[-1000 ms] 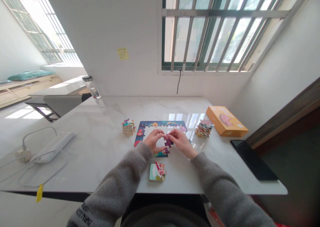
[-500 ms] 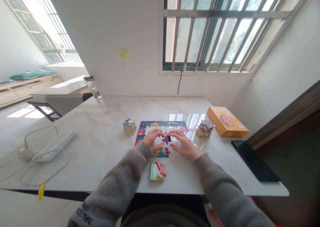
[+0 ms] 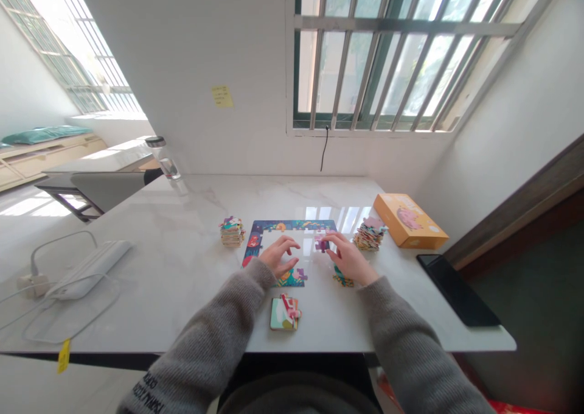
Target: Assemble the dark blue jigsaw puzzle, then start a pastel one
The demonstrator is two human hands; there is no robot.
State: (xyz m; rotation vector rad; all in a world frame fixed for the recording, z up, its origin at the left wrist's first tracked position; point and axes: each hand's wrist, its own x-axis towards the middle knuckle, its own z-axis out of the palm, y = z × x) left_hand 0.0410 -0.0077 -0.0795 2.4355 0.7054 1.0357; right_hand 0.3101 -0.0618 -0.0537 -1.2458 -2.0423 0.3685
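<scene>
A partly joined puzzle frame [image 3: 253,241] lies on the white table, its dark blue top and left edges and a green bottom strip showing. My left hand [image 3: 279,254] is over its lower left part, fingers apart and holding nothing. With its fingertips my right hand [image 3: 349,259] grips a purple puzzle piece [image 3: 321,244] at the frame's upper right. Beneath the right palm a green and yellow piece [image 3: 343,277] shows in part. Nearer me lies a small stack of pieces [image 3: 284,313], pale green and pink on top.
Stacks of puzzle pieces stand left [image 3: 232,232] and right [image 3: 369,235] of the frame. Further right are an orange box [image 3: 410,221] and a black tablet-like slab [image 3: 457,290]. A white power strip [image 3: 93,271] with cables lies left; a clear bottle [image 3: 164,158] stands at the back left.
My right hand has moved right, carrying the purple piece away from the left hand. The left hand has let go of it and stays over the frame. The view has shifted slightly.
</scene>
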